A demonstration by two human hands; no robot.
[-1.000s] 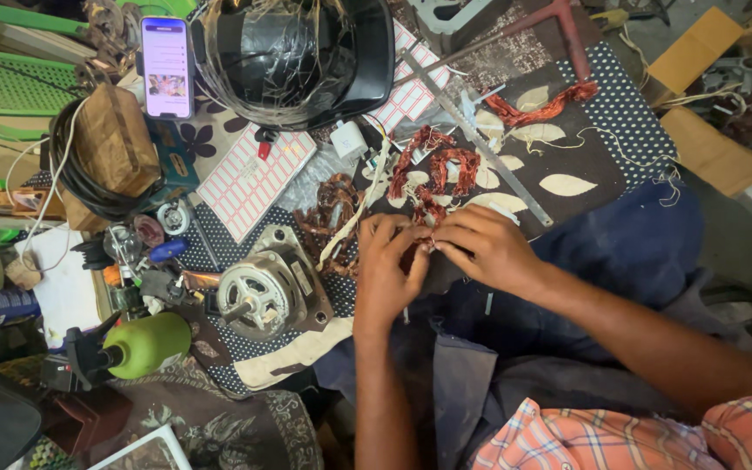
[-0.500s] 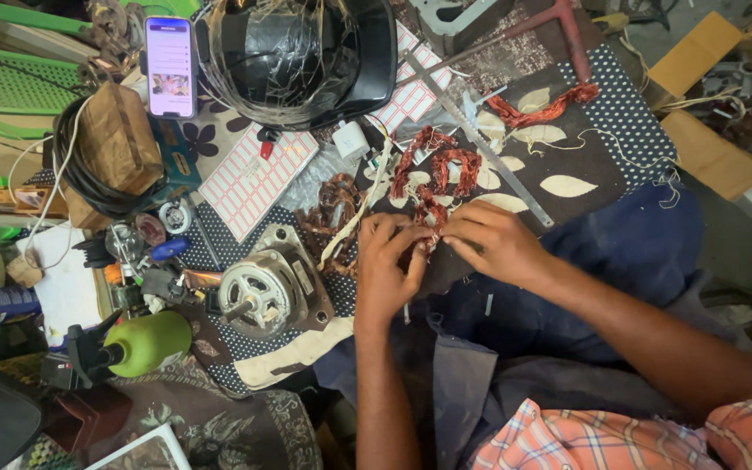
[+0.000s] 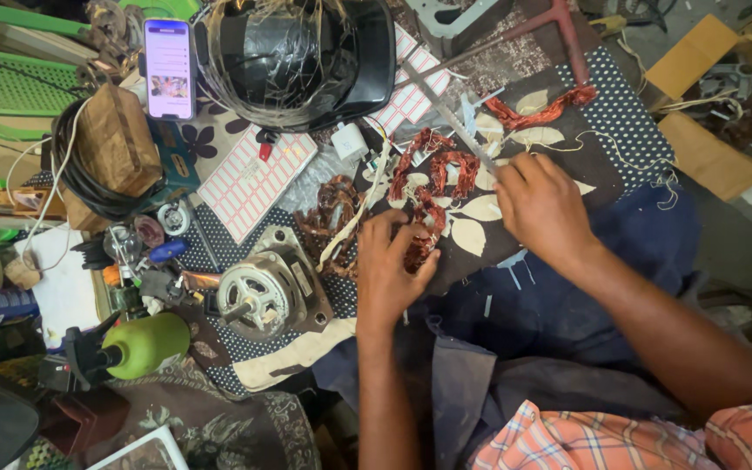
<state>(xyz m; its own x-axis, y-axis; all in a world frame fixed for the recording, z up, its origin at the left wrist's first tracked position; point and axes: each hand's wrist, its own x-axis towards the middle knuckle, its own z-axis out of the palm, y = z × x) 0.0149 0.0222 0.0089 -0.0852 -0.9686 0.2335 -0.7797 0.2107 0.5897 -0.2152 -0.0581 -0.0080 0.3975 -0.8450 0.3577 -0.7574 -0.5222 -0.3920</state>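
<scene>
1. From my remote seat, the left hand (image 3: 391,277) lies on the near end of the copper winding coils (image 3: 433,187), fingers curled together and pinched on the reddish wire bundle.
2. The right hand (image 3: 543,207) sits at the far edge of the same coils, fingers drawn together on the end of a slim grey strip (image 3: 446,109) that runs up and away across the cloth; whether that strip is a tool or a ruler I cannot tell.
3. The coils rest on a dark leaf-patterned cloth (image 3: 602,96), between the two hands, and are loose, not seated in any core that I can see.
4. A separate length of copper wire (image 3: 543,110) lies farther off on the cloth, apart from the hands.
5. A small electric motor (image 3: 265,290) with its shaft exposed stands just left of the left hand, untouched.
6. Judgement: the coils appear wound and out in the open, with shaping or tying in hand; fitting them into any housing looks not yet done.
</scene>
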